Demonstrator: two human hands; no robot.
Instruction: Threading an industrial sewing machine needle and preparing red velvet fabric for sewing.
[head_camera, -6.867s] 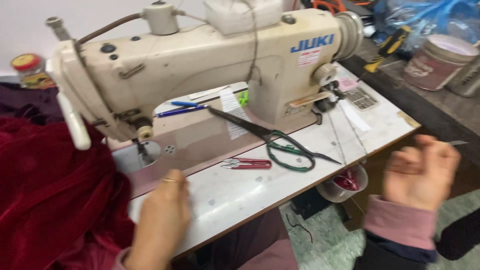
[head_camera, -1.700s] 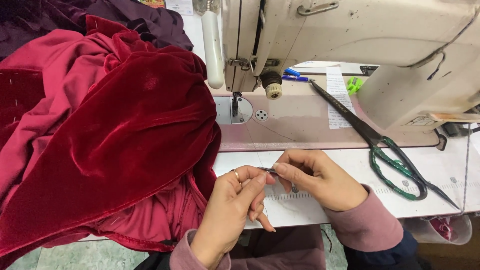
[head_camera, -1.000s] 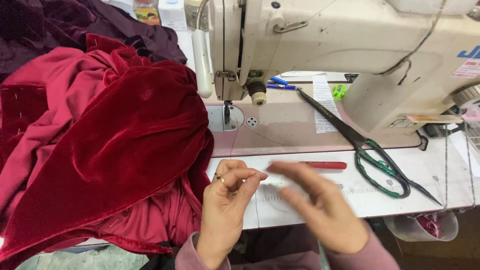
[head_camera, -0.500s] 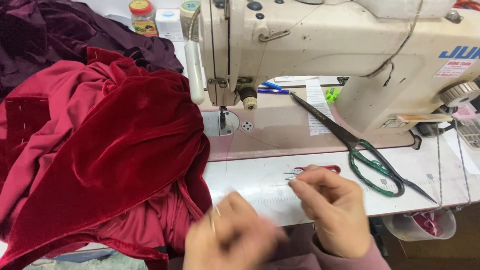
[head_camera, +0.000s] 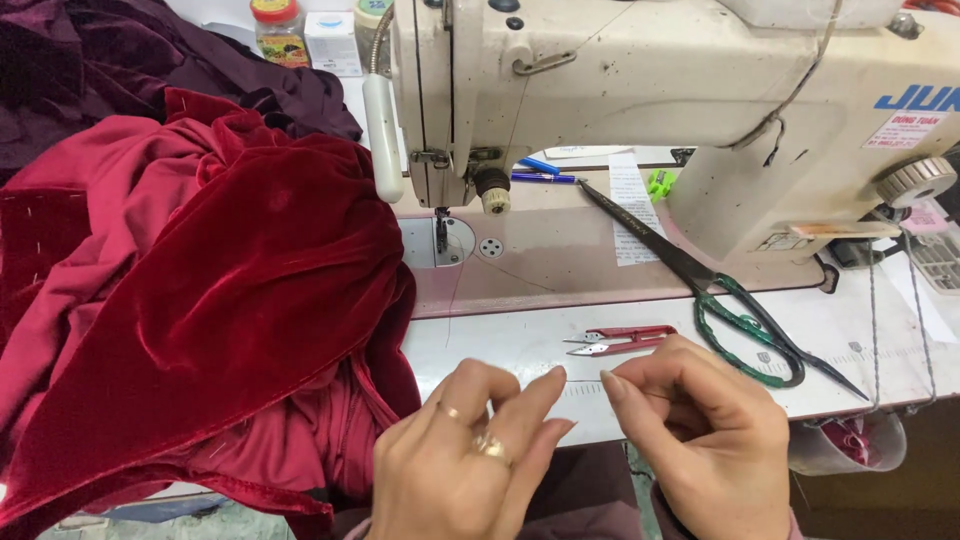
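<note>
— Where are the hands right now?

— Both sit low at the front edge of the worktop (head_camera: 520, 345), close together. The left hand (head_camera: 470, 465) has a ring on one finger, and its fingertips (head_camera: 553, 378) nearly meet those of the right hand (head_camera: 700, 440). The right hand's thumb and forefinger look pinched, as on something very fine. A thin thread (head_camera: 452, 300) runs down from the needle area toward them, but I cannot tell whether either hand actually grips it.

— What might go wrong?

— I'd judge the thread the weak point: it is hair-thin, pale and nearly lost against the worktop, so it could slip from the fingers or snap under a sharp tug. The red thread snips (head_camera: 622, 340) lie just beyond the right hand with their points open, near enough to prick a knuckle. The long shears (head_camera: 720, 290) lie diagonally further back, dark blades, green looped handles.

— And the cloth?

— The red velvet (head_camera: 200, 300) is heaped on the left, plush, with a sheen along its folds, its smoother lining showing underneath. It is heavy and drapes over the front edge, so it may slide, or creep under the needle (head_camera: 440, 232).

— The machine?

— The sewing machine (head_camera: 620, 90) is cream enamel, scuffed and spotted, boxy, with a round steel needle plate (head_camera: 438, 242) set in its bed.
</note>
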